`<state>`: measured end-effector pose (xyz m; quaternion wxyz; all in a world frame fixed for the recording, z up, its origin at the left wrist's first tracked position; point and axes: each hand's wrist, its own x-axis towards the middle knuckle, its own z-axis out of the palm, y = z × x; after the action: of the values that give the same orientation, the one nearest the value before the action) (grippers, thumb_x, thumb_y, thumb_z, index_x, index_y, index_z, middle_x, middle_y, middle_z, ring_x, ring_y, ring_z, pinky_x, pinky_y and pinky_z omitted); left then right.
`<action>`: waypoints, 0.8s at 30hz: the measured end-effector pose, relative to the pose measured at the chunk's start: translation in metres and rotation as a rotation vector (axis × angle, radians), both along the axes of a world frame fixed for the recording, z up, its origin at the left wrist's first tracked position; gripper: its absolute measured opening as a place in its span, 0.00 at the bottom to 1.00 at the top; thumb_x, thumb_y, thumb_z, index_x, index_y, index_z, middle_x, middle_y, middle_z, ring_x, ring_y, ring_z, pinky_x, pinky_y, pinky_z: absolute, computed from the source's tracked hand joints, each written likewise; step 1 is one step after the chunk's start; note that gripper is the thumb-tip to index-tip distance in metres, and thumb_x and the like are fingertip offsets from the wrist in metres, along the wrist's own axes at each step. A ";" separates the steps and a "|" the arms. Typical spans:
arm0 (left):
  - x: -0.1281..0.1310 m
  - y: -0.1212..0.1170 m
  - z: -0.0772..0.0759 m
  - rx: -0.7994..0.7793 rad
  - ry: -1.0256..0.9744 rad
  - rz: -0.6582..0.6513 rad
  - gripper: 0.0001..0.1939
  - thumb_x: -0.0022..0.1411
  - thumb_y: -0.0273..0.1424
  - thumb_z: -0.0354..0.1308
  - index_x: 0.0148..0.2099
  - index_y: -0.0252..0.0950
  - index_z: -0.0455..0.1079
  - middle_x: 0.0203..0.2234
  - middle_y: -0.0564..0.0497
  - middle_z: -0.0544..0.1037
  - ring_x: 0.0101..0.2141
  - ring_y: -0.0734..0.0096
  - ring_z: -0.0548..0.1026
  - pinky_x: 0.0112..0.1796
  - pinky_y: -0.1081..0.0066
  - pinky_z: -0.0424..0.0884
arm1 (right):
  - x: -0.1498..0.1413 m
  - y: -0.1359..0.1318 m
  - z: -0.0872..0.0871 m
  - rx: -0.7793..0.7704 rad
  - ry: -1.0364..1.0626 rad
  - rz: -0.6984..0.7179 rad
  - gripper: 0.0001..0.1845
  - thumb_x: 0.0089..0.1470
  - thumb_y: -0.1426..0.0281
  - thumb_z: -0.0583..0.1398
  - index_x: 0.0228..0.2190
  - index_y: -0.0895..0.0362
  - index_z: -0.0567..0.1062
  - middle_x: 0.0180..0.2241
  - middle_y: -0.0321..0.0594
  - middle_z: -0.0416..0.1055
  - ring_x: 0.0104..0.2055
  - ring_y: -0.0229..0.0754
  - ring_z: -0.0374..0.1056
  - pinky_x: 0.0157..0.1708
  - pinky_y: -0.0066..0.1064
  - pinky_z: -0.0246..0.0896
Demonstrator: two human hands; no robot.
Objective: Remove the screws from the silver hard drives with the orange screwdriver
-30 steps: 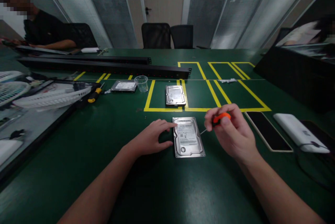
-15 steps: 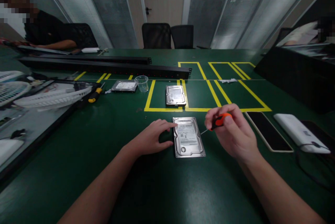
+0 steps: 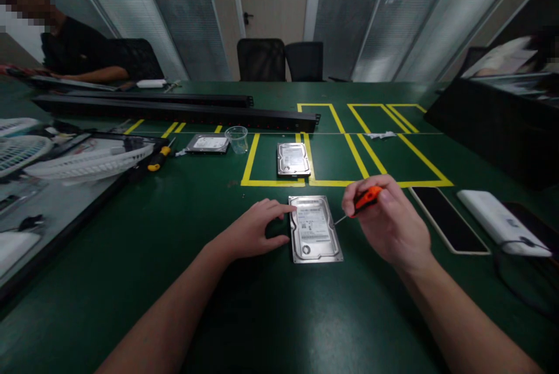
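Observation:
A silver hard drive (image 3: 315, 234) with a white label lies label up on the green table in front of me. My left hand (image 3: 257, 225) is beside its left edge, index finger and thumb stretched apart. The index fingertip touches the drive's upper left, and the thumb tip is at the left edge. Closed around an orange and black screwdriver (image 3: 367, 199), my right hand (image 3: 393, 225) is to the right of the drive. The thin metal shaft points down to the left, its tip at the drive's right edge. I cannot tell whether the tip touches.
Behind are a second hard drive (image 3: 293, 158), a third drive (image 3: 208, 144), a clear plastic cup (image 3: 238, 140) and long black bars (image 3: 196, 115). A yellow screwdriver (image 3: 159, 158) and white rackets (image 3: 94, 163) are left. Rightward lie a phone (image 3: 449, 219) and a white power bank (image 3: 502, 222). Two people sit across.
My right hand has turned the screwdriver handle slightly, with its tip still at the drive's right edge. My left hand and the drive have not moved.

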<state>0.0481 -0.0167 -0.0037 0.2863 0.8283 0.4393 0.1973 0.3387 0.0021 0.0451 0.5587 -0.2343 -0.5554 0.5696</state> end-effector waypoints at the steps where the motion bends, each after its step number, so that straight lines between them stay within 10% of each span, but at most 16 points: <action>1: 0.000 0.000 0.000 0.002 -0.003 -0.003 0.33 0.66 0.35 0.67 0.70 0.48 0.64 0.49 0.47 0.75 0.49 0.55 0.72 0.51 0.56 0.70 | 0.000 0.000 -0.001 0.006 -0.005 -0.001 0.07 0.66 0.61 0.62 0.41 0.50 0.74 0.37 0.40 0.76 0.34 0.44 0.69 0.35 0.38 0.64; 12: 0.000 0.000 -0.002 -0.001 -0.012 -0.002 0.33 0.66 0.33 0.68 0.70 0.49 0.64 0.50 0.47 0.75 0.50 0.56 0.72 0.51 0.56 0.70 | -0.003 0.000 -0.003 -0.046 -0.006 0.026 0.24 0.71 0.51 0.50 0.47 0.50 0.80 0.32 0.41 0.72 0.29 0.44 0.60 0.35 0.41 0.62; 24: 0.000 0.000 0.001 -0.006 0.004 -0.004 0.33 0.66 0.33 0.67 0.70 0.48 0.64 0.50 0.47 0.74 0.50 0.56 0.72 0.51 0.57 0.70 | 0.001 0.000 -0.002 -0.025 0.015 0.016 0.07 0.66 0.60 0.63 0.44 0.47 0.73 0.36 0.37 0.77 0.29 0.41 0.65 0.33 0.36 0.60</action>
<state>0.0478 -0.0164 -0.0028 0.2885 0.8287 0.4388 0.1936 0.3395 0.0023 0.0435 0.5552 -0.2327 -0.5459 0.5827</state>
